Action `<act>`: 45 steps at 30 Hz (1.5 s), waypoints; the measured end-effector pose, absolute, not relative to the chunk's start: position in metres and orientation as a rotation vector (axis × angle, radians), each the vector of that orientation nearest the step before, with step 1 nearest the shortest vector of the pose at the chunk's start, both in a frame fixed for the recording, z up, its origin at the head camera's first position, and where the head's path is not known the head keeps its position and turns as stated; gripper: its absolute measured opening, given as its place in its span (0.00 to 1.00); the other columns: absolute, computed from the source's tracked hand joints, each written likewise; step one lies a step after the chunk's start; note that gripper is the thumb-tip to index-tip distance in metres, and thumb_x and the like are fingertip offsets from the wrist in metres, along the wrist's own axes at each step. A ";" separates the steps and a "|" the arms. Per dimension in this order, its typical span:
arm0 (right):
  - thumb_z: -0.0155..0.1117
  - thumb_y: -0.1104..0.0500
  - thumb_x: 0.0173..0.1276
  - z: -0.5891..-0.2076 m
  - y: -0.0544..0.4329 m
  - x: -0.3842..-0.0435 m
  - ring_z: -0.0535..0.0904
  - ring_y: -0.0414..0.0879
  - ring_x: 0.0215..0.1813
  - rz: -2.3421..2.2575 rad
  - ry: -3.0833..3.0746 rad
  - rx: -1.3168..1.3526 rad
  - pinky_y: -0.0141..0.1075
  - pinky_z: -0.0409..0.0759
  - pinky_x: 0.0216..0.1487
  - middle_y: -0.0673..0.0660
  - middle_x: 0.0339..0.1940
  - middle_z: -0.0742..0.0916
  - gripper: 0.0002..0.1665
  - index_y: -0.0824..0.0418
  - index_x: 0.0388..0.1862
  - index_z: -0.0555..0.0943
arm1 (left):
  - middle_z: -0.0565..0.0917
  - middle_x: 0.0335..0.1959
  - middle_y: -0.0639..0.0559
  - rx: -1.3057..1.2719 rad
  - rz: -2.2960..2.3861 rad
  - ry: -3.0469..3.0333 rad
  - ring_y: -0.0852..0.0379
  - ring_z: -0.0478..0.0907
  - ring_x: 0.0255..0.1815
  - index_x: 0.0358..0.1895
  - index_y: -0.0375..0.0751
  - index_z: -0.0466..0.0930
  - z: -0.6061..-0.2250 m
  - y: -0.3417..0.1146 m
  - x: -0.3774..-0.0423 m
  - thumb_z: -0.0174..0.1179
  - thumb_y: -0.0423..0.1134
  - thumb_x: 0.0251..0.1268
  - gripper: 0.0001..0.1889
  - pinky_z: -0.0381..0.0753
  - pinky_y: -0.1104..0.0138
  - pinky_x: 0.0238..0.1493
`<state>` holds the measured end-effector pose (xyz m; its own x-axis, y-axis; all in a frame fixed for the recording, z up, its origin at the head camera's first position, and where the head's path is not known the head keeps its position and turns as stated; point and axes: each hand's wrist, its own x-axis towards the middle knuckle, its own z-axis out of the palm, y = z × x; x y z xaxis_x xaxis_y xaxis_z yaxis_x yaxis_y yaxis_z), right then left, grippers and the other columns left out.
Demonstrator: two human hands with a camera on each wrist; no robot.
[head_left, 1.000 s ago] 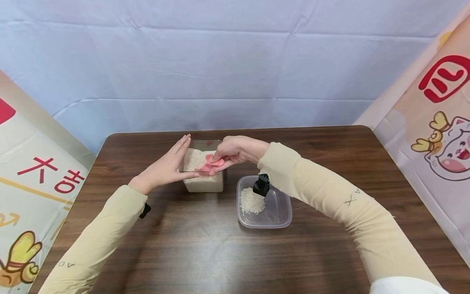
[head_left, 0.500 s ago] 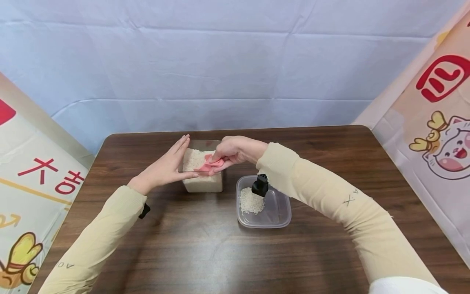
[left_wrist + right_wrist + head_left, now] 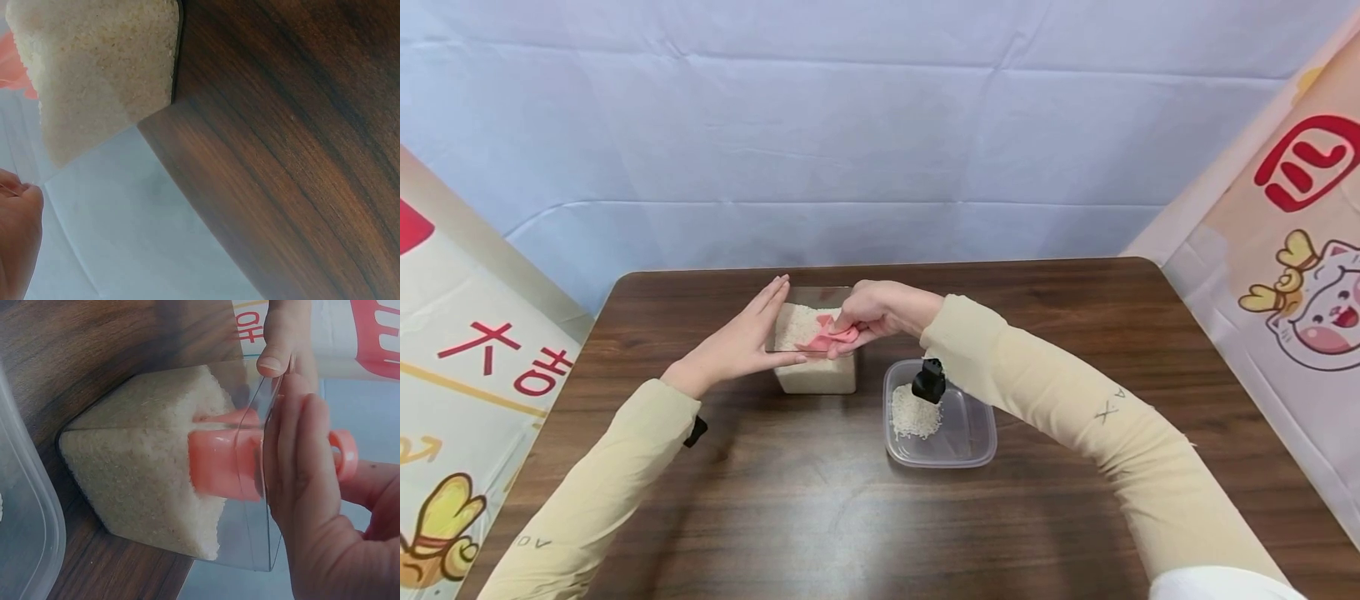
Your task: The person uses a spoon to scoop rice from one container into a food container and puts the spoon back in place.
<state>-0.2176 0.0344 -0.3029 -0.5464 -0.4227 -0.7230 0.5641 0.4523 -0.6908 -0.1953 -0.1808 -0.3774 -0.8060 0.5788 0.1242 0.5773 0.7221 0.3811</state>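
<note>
A clear square container [image 3: 816, 379] full of white rice [image 3: 795, 327] stands on the table. My right hand [image 3: 880, 307] grips the handle of a pink scoop [image 3: 827, 333] at the container's right side. In the right wrist view, the pink scoop [image 3: 222, 462] is seen through the clear wall, its lower end sunk in the rice. The left hand [image 3: 745, 337] lies along the container's left rim with straight fingers, its thumb along the near edge. Only part of the left hand [image 3: 19, 231] shows in the left wrist view.
To the right of the rice container, a shallow clear plastic box [image 3: 966, 429] holds a small heap of rice [image 3: 914, 414]. My right forearm [image 3: 1075, 400] passes over its far right part. A pale cloth [image 3: 880, 150] hangs behind the brown wooden table [image 3: 820, 517].
The right sleeve has shifted very slightly to the left. Both hands, the scoop and the two containers look almost unchanged.
</note>
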 end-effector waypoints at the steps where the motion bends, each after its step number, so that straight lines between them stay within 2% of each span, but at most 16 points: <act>1: 0.52 0.72 0.65 -0.303 0.034 -0.218 0.81 0.46 0.20 -1.280 1.730 0.125 0.27 0.79 0.26 0.61 0.18 0.81 0.07 0.73 0.28 0.73 | 0.40 0.73 0.42 0.977 0.640 2.914 0.50 0.37 0.73 0.71 0.30 0.37 -0.377 -0.181 -0.195 0.59 0.64 0.51 0.57 0.51 0.54 0.67; 17: 0.54 0.72 0.64 -0.302 0.033 -0.218 0.81 0.48 0.19 -1.323 1.705 0.172 0.27 0.79 0.26 0.63 0.19 0.80 0.04 0.75 0.30 0.72 | 0.39 0.73 0.42 0.959 0.612 2.900 0.50 0.36 0.73 0.71 0.32 0.36 -0.377 -0.181 -0.196 0.59 0.64 0.51 0.57 0.50 0.54 0.67; 24: 0.51 0.73 0.65 -0.302 0.034 -0.218 0.81 0.47 0.18 -1.324 1.713 0.178 0.27 0.79 0.25 0.64 0.18 0.80 0.03 0.75 0.33 0.72 | 0.39 0.73 0.42 0.950 0.599 2.894 0.49 0.35 0.73 0.71 0.31 0.36 -0.376 -0.180 -0.195 0.59 0.64 0.51 0.57 0.50 0.54 0.67; 32: 0.51 0.76 0.62 -0.301 0.035 -0.217 0.81 0.47 0.20 -1.314 1.756 0.164 0.25 0.77 0.22 0.63 0.19 0.81 0.03 0.76 0.32 0.74 | 0.40 0.73 0.41 0.959 0.622 2.903 0.50 0.36 0.73 0.70 0.29 0.38 -0.376 -0.181 -0.196 0.59 0.63 0.51 0.56 0.50 0.54 0.67; 45: 0.53 0.74 0.62 -0.301 0.035 -0.217 0.81 0.45 0.19 -1.333 1.778 0.152 0.27 0.78 0.26 0.62 0.18 0.82 0.04 0.75 0.29 0.75 | 0.39 0.73 0.43 0.941 0.621 2.902 0.50 0.36 0.73 0.70 0.29 0.38 -0.376 -0.181 -0.195 0.59 0.63 0.51 0.56 0.49 0.54 0.67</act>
<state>-0.2172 0.0354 -0.3014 -0.6029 -0.3863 -0.6980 0.5619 0.4155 -0.7153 -0.1954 -0.1805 -0.3755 -0.8169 0.5690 0.0947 0.5579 0.7377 0.3802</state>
